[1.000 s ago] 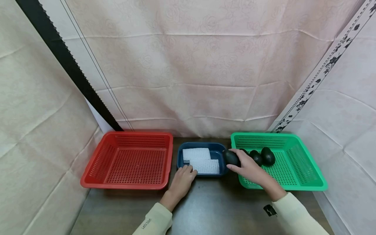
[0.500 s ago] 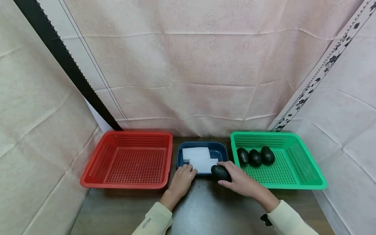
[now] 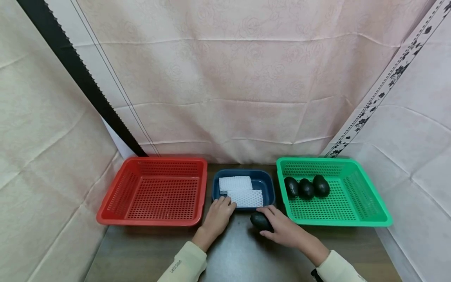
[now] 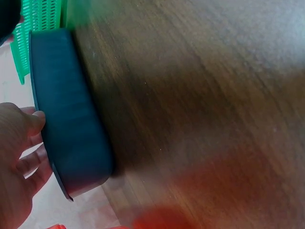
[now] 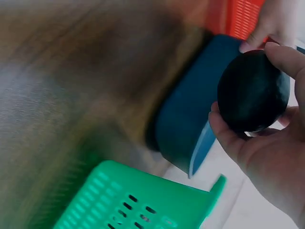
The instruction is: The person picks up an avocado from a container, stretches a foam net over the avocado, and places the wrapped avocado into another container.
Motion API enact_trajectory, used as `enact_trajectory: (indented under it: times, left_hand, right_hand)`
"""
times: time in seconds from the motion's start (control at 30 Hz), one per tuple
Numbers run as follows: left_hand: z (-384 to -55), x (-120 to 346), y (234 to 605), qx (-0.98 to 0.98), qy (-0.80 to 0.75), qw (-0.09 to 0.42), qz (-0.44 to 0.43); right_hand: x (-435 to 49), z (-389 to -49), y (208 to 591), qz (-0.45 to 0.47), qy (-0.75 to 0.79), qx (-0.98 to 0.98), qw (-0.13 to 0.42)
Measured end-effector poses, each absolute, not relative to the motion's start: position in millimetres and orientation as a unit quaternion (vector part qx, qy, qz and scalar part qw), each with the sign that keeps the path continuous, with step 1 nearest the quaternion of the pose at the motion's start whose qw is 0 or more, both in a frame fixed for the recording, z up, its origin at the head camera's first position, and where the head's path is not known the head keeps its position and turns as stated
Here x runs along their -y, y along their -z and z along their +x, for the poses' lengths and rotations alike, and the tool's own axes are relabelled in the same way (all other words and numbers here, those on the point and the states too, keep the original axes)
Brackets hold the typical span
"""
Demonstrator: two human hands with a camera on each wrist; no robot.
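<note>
In the head view the person's right hand (image 3: 280, 231) grips a dark oval fruit (image 3: 260, 221), which is just in front of a blue tray (image 3: 260, 178) near the middle of the worktop (image 3: 232, 258). The right wrist view shows what the head view hides: fingertips round the fruit's lower side.

From above, the left hand (image 3: 218, 217) simply rests at the tray's near-left rim; the left wrist view reveals its thumb against the outer wall, fingers across the rim, a narrow grip on the edge.

Only the head view shows two white netted pieces (image 3: 245, 198) inside the tray, and three dark fruits (image 3: 305, 189) in the green basket (image 3: 352, 211). The red basket (image 3: 162, 199) stands left.
</note>
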State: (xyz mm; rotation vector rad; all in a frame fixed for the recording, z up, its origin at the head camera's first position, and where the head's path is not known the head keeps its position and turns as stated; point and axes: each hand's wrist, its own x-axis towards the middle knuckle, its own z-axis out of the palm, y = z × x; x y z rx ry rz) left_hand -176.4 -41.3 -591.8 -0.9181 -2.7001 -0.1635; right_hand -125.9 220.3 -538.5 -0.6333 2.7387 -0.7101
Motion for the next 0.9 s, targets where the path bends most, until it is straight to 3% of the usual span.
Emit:
enact_trajectory:
  times: [0.6,0.9]
  left_hand:
    - [-177.0,40.2,592.1,0.94,0.042,0.135,-0.312]
    - [-177.5,41.0,595.2,0.933,0.051,0.159,-0.318]
  right_hand:
    - [-223.1,-126.3,581.9,-0.18,0.203,-0.95,0.152]
    - [-221.9,-127.1,589.1,-0.149,0.211,-0.949,0.182]
